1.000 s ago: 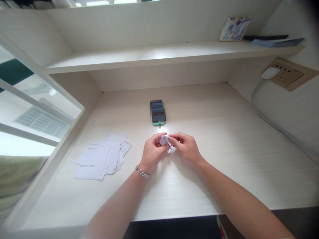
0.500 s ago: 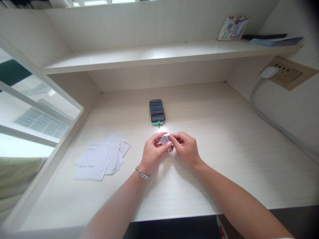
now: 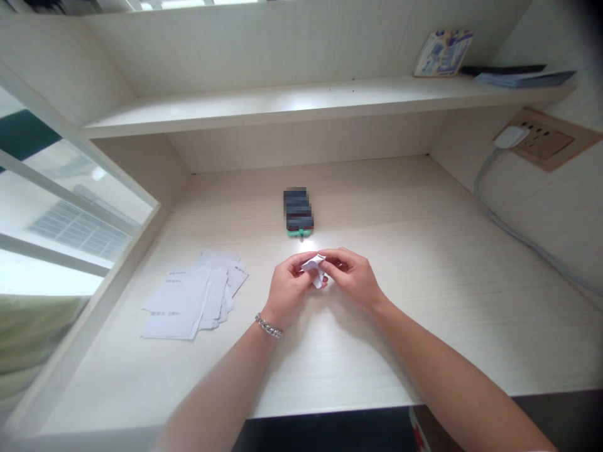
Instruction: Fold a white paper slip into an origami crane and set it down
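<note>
A long cream tabletop with fine wood lines fills the view, and a pale wooden shelf runs above it. On the left side lies a loose stack of white printed papers. Further ahead lies a dark rectangular phone, blurred, with a small green part at its near end. In the middle, the left hand, wearing a silver chain bracelet, and the right hand are close together. Their fingers are narrow, and they pinch from both sides one small folded white paper, just over the tabletop. Folding this paper is the work in hand; one corner hangs down, not pressed flat yet.
</note>
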`<state>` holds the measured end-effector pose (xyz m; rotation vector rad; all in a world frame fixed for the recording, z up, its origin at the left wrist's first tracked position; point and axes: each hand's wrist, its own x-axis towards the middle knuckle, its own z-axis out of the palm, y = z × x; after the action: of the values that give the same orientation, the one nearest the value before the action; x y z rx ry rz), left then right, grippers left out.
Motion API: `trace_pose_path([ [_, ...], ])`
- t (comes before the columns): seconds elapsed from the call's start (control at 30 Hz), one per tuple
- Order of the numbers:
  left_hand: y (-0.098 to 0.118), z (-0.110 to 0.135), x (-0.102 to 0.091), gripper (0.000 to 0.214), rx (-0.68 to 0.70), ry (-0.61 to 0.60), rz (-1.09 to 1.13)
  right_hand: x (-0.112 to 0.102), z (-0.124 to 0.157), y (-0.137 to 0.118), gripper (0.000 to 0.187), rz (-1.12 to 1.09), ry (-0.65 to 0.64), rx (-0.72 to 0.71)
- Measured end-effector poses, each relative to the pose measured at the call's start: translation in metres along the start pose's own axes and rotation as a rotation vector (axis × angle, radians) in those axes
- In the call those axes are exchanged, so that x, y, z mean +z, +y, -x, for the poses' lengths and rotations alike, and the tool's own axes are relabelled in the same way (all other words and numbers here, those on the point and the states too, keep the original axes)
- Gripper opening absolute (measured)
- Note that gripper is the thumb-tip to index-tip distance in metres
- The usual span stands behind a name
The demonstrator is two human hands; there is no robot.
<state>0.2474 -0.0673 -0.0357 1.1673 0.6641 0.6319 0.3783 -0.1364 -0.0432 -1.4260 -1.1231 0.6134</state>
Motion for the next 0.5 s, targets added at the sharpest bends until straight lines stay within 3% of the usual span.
trace_pose_path([
  [0.17,0.0008,0.0003,0.0002,0.038,-0.009,-0.034,0.023,-0.0017,0.0006,-0.0002,0.021,-0.089,-0.071,0.06],
  [0.5,-0.0024,-0.0009,0.0004,0.044,0.009,-0.064,0.046,0.0017,0.0026,-0.0006,0.02,0.034,0.073,0.038],
])
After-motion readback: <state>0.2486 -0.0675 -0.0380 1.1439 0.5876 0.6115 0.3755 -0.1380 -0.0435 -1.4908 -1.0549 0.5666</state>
